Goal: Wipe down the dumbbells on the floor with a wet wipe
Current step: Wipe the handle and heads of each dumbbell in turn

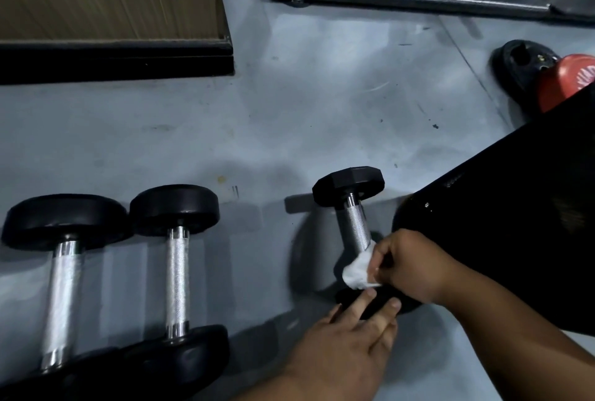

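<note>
Three black rubber-headed dumbbells on grey floor. Right hand (407, 267) pinches a crumpled white wet wipe (358, 272) against the hex-headed dumbbell (351, 207)'s knurled steel handle; left hand (351, 333)'s straight fingers rest on its near head just below.

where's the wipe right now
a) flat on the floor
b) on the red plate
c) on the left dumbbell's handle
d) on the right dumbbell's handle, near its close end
d: the right hand holds the wipe against the low end of the right dumbbell handle.
</note>
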